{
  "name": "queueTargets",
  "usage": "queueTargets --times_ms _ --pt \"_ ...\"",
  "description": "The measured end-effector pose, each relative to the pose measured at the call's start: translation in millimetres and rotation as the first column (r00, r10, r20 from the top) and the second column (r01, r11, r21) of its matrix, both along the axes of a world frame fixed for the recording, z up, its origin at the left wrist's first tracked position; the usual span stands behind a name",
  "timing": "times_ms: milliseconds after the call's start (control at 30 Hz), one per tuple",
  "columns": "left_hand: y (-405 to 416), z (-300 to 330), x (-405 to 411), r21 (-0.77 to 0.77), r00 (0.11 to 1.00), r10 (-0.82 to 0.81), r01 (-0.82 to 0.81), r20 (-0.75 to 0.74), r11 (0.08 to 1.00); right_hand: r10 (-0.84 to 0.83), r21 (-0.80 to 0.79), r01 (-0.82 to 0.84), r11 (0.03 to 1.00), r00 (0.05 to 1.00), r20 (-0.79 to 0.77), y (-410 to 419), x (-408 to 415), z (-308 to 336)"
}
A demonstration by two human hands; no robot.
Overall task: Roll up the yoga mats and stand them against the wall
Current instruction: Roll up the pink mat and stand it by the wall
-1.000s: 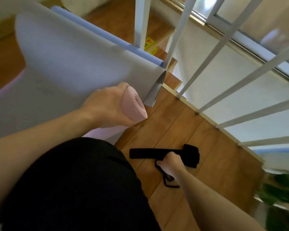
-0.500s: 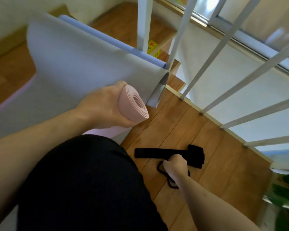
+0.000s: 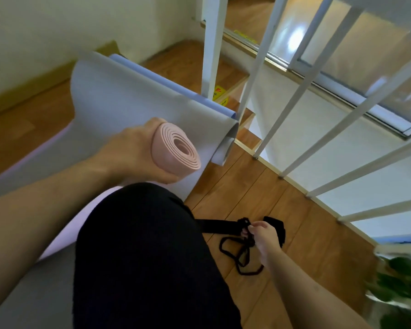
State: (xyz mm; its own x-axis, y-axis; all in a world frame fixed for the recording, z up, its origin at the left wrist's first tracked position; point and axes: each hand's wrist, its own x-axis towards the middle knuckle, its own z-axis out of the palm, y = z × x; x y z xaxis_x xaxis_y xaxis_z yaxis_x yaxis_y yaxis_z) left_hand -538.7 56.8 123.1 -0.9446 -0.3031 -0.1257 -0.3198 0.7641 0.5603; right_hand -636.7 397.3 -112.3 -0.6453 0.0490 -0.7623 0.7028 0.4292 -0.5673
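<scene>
Two hands were busy. Your left hand (image 3: 138, 150) had its fingers curled round the pink roll (image 3: 176, 149) at frame centre, its spiral end facing the camera. Your right hand (image 3: 263, 238), lower right of centre, pinched the black strap (image 3: 220, 226) and its cord loops just above the wood floor (image 3: 282, 205). Behind the roll, a grey mat (image 3: 128, 100) lay partly unrolled, its far end curling up beside the white railing (image 3: 211, 55) in the upper middle. Your black-clad knee (image 3: 140, 257) filled the lower centre.
</scene>
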Motion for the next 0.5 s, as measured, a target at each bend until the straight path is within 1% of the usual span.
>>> queueTargets --times_ms 200,300,400,500 --pt "-6 15 17 -0.012 0.999 0.011 -0.011 -0.041 1.0 0.049 -0.033 -0.049 0.998 0.999 -0.023 2 -5 12" --pt "-8 17 22 -0.016 0.998 0.0 -0.001 -0.056 1.0 0.001 -0.086 -0.005 0.996 0.999 -0.041 6 -8 23" --pt "-9 18 26 -0.007 0.998 -0.005 0.005 -0.069 1.0 -0.074 -0.234 0.06 0.971 0.996 -0.054 3 -9 44" --pt "-9 22 31 0.007 0.996 0.004 -0.003 -0.093 1.0 -0.164 -0.436 0.14 0.889 0.986 -0.018 -6 -13 69"
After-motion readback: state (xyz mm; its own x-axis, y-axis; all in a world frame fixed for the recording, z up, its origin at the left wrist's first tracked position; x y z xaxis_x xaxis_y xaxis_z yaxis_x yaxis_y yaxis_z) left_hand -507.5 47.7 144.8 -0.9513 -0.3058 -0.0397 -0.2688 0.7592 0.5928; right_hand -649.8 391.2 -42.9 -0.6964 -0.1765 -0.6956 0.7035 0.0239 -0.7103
